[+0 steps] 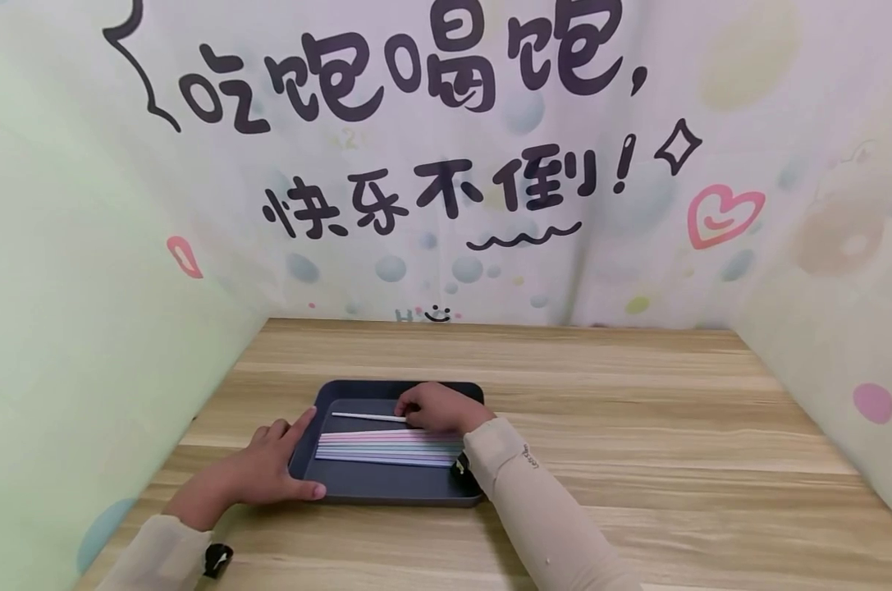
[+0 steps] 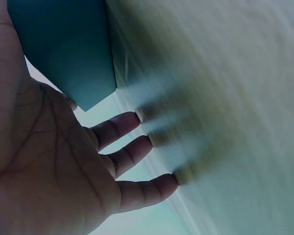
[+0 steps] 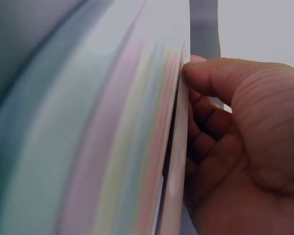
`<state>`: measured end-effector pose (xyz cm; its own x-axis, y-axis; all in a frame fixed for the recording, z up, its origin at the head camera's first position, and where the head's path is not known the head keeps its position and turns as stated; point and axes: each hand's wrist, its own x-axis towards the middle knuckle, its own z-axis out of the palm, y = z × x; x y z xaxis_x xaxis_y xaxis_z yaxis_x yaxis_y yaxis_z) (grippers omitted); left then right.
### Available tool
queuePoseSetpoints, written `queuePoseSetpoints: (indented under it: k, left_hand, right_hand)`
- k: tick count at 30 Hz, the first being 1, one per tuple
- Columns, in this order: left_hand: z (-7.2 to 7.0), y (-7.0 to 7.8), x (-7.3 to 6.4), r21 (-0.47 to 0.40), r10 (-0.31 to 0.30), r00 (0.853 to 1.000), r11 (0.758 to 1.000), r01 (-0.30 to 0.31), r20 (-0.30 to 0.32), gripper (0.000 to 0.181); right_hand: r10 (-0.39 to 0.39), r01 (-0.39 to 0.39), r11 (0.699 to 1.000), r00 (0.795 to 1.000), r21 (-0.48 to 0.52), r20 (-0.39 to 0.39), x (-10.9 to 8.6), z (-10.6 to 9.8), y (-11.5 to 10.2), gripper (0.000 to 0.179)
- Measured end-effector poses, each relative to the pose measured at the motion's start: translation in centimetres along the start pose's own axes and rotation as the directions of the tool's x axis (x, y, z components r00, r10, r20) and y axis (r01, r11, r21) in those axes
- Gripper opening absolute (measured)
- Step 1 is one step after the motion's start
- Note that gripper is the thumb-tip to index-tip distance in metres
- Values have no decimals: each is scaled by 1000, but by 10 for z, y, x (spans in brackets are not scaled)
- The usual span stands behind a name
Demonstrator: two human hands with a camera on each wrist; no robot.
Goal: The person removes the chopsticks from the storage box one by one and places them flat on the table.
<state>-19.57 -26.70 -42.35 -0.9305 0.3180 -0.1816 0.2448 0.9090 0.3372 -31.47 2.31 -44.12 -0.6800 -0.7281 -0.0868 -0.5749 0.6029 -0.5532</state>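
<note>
A dark blue-grey rectangular tray point(image 1: 386, 491) lies on the table, with a row of thin pastel sticks point(image 1: 386, 450) side by side in it. At the tray's left end my left hand point(image 1: 268, 468) rests with thumb and index finger spread against the rim. The left wrist view shows the tray's corner point(image 2: 83, 58) beside the palm, and the other fingers point(image 2: 132, 152) reaching down to the tabletop. Over the tray's far part, my right hand point(image 1: 441, 408) pinches a thin white stick point(image 1: 368, 417), apart from the row. In the right wrist view, thumb and fingers hold this pale stick point(image 3: 175, 186) next to the coloured ones.
The wood-grain table point(image 1: 638, 460) extends right of the tray and in front of it. A printed cloth point(image 1: 446, 271) with black writing hangs behind the table's far edge, and pale side walls point(image 1: 69, 312) flank it.
</note>
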Motion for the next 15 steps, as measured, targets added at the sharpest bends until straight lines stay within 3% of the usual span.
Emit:
queuePoseSetpoints:
  k: [7, 15]
  left_hand:
    - [1, -1, 0, 2, 3, 1000, 1000, -3, -7, 122]
    - [2, -4, 1, 2, 1, 1000, 1000, -1, -1, 122]
  right_hand:
    - [-12, 14, 999, 999, -38, 52, 1, -5, -4, 26]
    - [-28, 27, 999, 996, 20, 81, 0, -12, -8, 23]
